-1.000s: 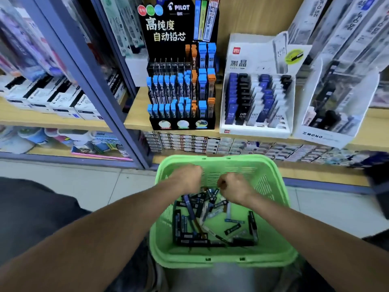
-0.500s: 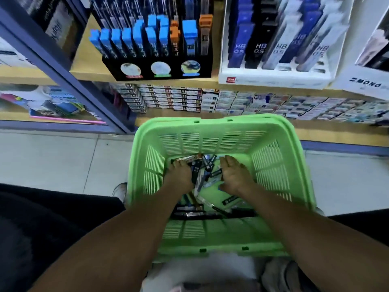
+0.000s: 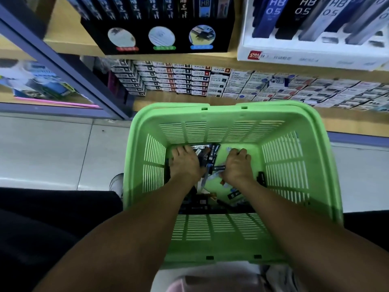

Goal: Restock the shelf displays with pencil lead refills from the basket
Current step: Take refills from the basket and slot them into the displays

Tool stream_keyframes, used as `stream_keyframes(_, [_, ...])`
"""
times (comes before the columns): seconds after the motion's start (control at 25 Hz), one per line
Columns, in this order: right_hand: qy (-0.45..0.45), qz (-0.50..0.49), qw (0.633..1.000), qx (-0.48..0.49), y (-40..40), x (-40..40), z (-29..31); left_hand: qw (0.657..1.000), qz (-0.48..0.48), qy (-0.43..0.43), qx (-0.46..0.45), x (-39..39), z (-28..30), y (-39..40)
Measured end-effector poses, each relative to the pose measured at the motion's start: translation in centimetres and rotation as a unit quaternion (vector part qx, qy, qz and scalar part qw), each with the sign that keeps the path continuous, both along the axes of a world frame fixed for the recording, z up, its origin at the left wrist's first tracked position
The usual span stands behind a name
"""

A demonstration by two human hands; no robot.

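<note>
Fingers of both hands are down among the pencil lead refills (image 3: 207, 160) at the bottom of the green basket (image 3: 299, 165). The left hand (image 3: 185, 163) lies palm down on the pile near the far left corner, with its fingers bent over some dark cases. Whether they really grip one I cannot tell, because the back of the hand covers them. The right hand (image 3: 236, 165) has its fingers curled under, knuckles up, on the bare green floor near the far wall. What it holds, if anything, is hidden too.

Most loose refills lie between the two hands and behind them, toward the person. Those between the hands have their long axes roughly pointing away from the person, some a little slanted. One dark case (image 3: 261, 178) lies just beside the right wrist, close to the right wall.

For the next pick, I judge the middle heap is equally near to both hands, just inward from each thumb. The displays are up ahead: the black stand (image 3: 221, 28) and the white tray (image 3: 294, 53) on the shelf (image 3: 63, 32) above the basket.
</note>
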State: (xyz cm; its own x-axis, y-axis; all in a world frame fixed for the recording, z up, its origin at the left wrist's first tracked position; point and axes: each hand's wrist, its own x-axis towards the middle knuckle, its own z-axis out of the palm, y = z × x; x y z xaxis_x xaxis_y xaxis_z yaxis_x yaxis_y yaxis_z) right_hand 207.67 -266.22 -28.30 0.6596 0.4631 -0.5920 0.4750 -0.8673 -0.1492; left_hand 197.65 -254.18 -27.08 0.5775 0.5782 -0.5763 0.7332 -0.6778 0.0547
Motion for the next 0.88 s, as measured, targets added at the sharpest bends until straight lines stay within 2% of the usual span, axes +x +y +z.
stream_keyframes(0.12, [0.037, -0.084, 0.995, 0.033, -0.3, -0.6, 0.2, 0.999, -0.031, 0.037, -0.003, 0.0, 0.2, 0.4])
stream_keyframes(0.24, [0.040, -0.074, 0.996, 0.033, -0.6, -1.2, 0.2, 0.998, -0.026, 0.047, -0.029, -0.3, -0.1, 0.6])
stream_keyframes(0.4, [0.013, -0.108, 0.993, 0.051, -0.4, -2.0, 0.1, 0.985, 0.105, -0.042, -0.132, -0.3, -0.4, -1.0])
stream_keyframes(0.52, [0.009, -0.161, 0.985, 0.065, 0.0, -2.3, 0.3, 0.968, 0.180, -0.097, -0.144, 0.3, -0.5, -2.5])
stream_keyframes(0.8, [0.083, -0.294, 0.946, 0.111, 0.2, -1.3, 0.5, 0.926, 0.288, -0.137, -0.204, 0.7, -0.5, -2.4])
stream_keyframes(0.88, [0.129, -0.311, 0.932, 0.136, 0.5, -1.4, 0.5, 0.908, 0.318, -0.152, -0.226, 0.7, -0.7, -2.5])
